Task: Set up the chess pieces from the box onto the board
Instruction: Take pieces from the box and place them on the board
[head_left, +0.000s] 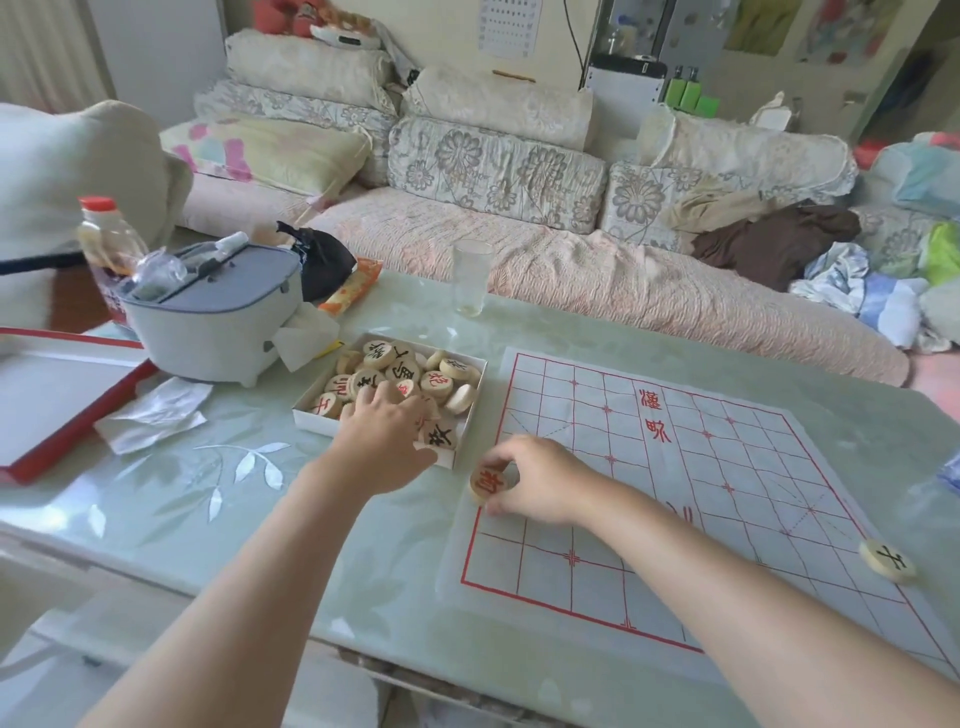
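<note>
A white box (311, 418) full of round wooden chess pieces (435, 382) with red and black characters sits on the table, left of the board. The paper board (727, 467) with red grid lines lies flat to the right. My left hand (387, 434) reaches into the near part of the box, fingers curled down among the pieces; what they hold is hidden. My right hand (540, 480) pinches a red-lettered piece (485, 483) on edge at the board's left border. One black-lettered piece (887, 560) lies at the board's near right edge.
A grey lidded container (218, 317) and crumpled tissues (156, 415) stand left of the box. A red-framed tray (62, 410) lies far left. An empty glass (471, 278) stands behind the box. A sofa with cushions runs behind the table.
</note>
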